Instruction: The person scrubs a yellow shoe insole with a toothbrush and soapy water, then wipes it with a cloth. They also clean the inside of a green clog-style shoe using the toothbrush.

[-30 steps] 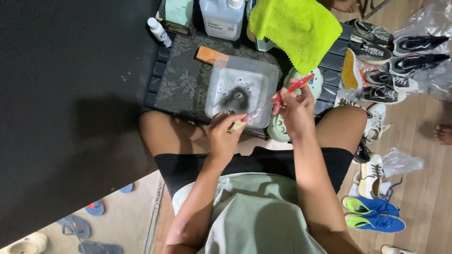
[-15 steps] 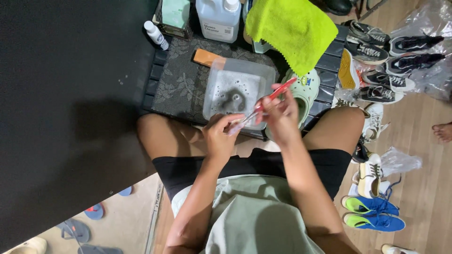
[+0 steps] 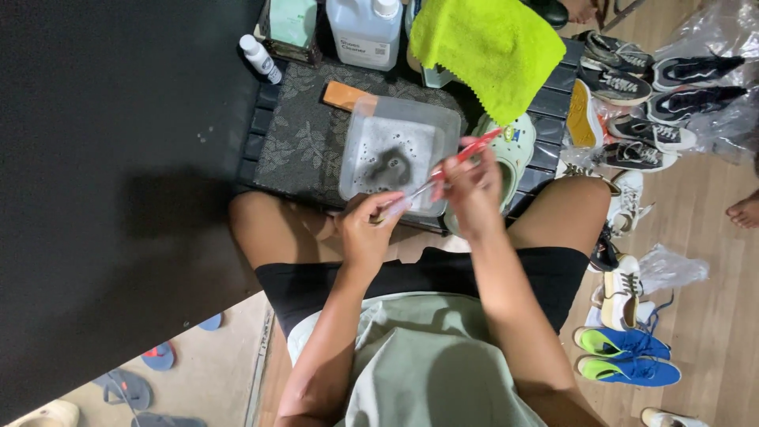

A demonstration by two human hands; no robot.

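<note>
My right hand (image 3: 472,192) grips the red handle of a toothbrush (image 3: 443,175), fingers closed around it; my left hand (image 3: 366,229) pinches the brush's pale near end between thumb and fingertips, closed on it; whether bristles sit at that end I cannot tell. Both hands hover above my knees, at the near edge of a clear plastic tub (image 3: 398,154) holding cloudy water with a dark patch in the middle; the tub rests on a dark patterned mat (image 3: 299,138). A pale green clog (image 3: 512,150) lies just right of the tub, partly behind my right hand; a yellow cloth (image 3: 488,43) hangs at the far side, with a white jug (image 3: 364,30) and a small white bottle (image 3: 260,58) beyond the mat; shoes (image 3: 632,134) crowd the floor to the right.

Risks, as I judge them: the brush is wet, so a slip could flick dirty water onto my shorts; a knock from either wrist could tip the tub, because it stands close to the mat's near edge.
</note>
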